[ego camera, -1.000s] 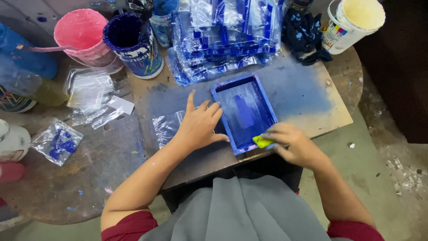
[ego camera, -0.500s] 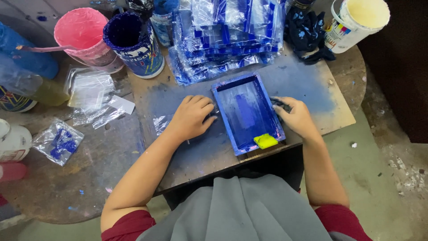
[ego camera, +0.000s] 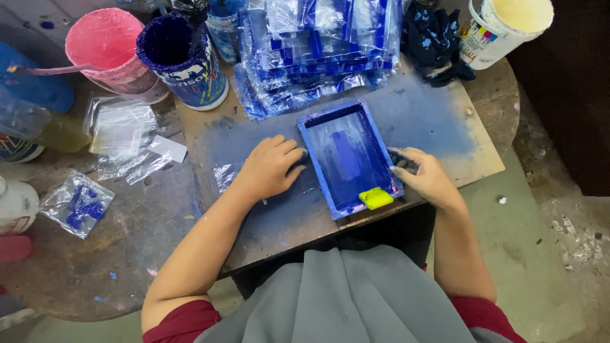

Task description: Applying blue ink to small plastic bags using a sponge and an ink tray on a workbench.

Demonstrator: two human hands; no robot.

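Observation:
A small blue-stained printing frame lies on a blue-smeared board. A yellow squeegee rests inside the frame at its near end. My left hand lies flat on the board with its fingertips touching the frame's left edge. My right hand presses against the frame's right edge, fingers stained dark blue. A clear plastic bag lies partly under my left hand.
A stack of blue-printed plastic bags sits behind the frame. A blue paint can, a pink bucket and a white tub stand at the back. Loose clear bags and a printed bag lie left.
My right hand has let go of the yellow squeegee, left it in the frame's near end, and moved up to the frame's right edge. My left hand stays put.

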